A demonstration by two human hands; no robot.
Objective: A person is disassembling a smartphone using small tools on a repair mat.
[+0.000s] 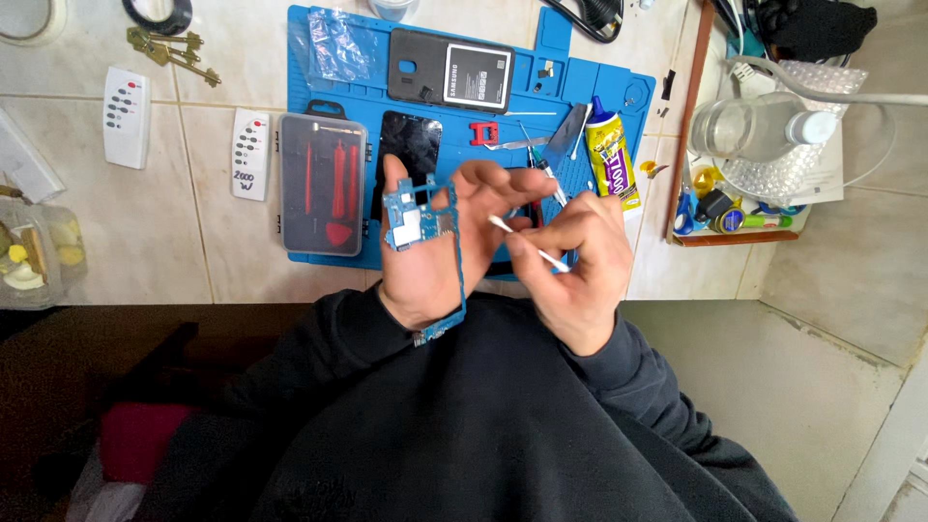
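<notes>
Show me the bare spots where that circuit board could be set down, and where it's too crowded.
Free: the tile counter between the two white remotes and the counter's front edge, left of the grey tool case. Also bare tile right of the wooden tray. Crowded: the blue mat, filled with phone parts, glue tube and tools. The left hand holds the circuit board; the right hand a cotton swab.

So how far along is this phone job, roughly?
Already done: the phone is apart, with its back cover and battery lying on the blue mat beside the dark screen panel. In hand: the left hand holds the blue circuit board while the right hand holds a cotton swab near it. Left, probably: putting everything together again.
</notes>
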